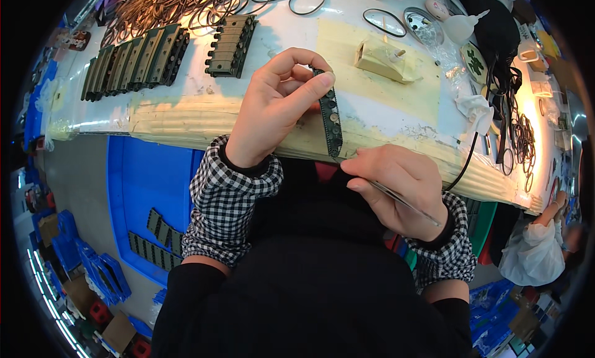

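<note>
My left hand grips a long, narrow dark green part with a row of small round studs, holding it upright at the bench's near edge with thumb and fingers at its top. My right hand pinches thin metal tweezers, whose tip meets the lower end of the part. A thin black rubber band hangs off the bench edge just right of that hand. Both wrists wear black-and-white checked sleeve covers.
A tape-covered workbench carries a row of similar green parts, one stack apart, a heap of brown and black rubber bands, a taped block and clutter at right. A blue bin below holds more parts. Another person sits at right.
</note>
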A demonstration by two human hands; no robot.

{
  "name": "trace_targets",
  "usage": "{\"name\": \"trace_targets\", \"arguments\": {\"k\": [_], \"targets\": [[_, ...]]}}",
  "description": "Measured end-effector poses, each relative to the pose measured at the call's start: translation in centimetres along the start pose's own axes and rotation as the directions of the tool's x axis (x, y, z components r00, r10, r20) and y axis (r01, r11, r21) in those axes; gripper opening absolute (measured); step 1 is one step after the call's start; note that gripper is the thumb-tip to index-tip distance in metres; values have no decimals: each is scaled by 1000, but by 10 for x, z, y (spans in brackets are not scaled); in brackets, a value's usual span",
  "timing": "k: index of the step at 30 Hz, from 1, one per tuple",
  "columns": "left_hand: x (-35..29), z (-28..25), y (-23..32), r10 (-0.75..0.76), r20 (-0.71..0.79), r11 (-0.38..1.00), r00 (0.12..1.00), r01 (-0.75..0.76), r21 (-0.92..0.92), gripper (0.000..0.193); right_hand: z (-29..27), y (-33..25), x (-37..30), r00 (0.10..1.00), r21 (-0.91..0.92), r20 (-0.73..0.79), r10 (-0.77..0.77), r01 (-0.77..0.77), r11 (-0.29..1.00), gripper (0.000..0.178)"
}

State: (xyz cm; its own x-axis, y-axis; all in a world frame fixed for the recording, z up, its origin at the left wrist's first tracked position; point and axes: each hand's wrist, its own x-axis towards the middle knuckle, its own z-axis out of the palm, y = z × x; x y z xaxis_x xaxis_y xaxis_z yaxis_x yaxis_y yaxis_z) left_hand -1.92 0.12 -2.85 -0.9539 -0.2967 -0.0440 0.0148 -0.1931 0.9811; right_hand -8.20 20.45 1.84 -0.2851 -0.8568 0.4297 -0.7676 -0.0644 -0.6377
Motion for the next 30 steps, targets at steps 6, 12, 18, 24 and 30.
{"name": "trace_targets", "arguments": {"k": [6,12,18,24,30], "targets": [[-1,-1,1,-2,9,1000,1000,2,4,16,0,0,-24,946,263,-266,186,-115,958,22],[0,-1,-1,14,25,1000,1000,-14,-7,17,33,12,-17,941,-10,-323,103,-112,994,28],[0,-2,0,0,36,1000,999,1,-2,18,47,29,-12,961,61,-268,65,-51,997,23],[-2,4,0,3,-23,1000,1000,-3,-27,14,38,39,-14,960,428,-163,230,-142,893,18],[-2,1,1,-6,6,1000,1000,7,-19,15,40,31,-15,872,649,-31,489,-354,673,15]]}}
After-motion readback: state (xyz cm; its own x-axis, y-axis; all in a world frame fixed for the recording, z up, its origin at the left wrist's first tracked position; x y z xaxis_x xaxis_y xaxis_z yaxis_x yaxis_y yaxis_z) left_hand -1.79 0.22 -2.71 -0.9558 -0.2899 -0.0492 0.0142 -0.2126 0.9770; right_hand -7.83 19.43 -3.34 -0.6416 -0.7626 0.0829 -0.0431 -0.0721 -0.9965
